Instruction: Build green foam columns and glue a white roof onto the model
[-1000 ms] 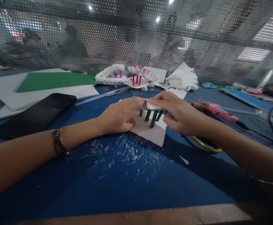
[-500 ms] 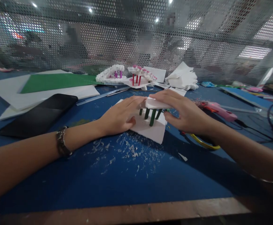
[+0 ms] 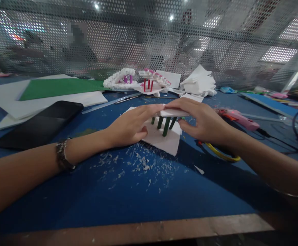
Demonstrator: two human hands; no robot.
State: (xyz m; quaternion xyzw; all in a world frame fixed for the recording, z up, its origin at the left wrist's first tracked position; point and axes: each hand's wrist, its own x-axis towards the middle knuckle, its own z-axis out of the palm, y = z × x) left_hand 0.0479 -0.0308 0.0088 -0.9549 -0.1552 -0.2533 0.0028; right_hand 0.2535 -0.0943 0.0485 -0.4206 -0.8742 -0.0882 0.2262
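A small foam model stands on the blue table: a white top piece [image 3: 173, 112] rests on several green sticks [image 3: 166, 125] that rise from a white foam base [image 3: 164, 140]. My left hand [image 3: 132, 124] lies with its fingers stretched over the left end of the top piece, palm over the base. My right hand [image 3: 202, 119] covers the right end of the top piece, fingers laid along it and thumb curled under beside the sticks.
White foam shavings [image 3: 143, 165] lie in front of the base. A black phone [image 3: 40, 124] and white and green sheets [image 3: 59, 88] are at the left. Two finished foam models [image 3: 138, 80], a paper stack [image 3: 198, 83], a pink glue gun [image 3: 237, 118], a yellow ring [image 3: 223, 155] and cables surround it. A perforated metal screen stands behind.
Both hands stay on the top piece; it sits flatter and slightly lower on the green sticks than before. The view shifted a little.
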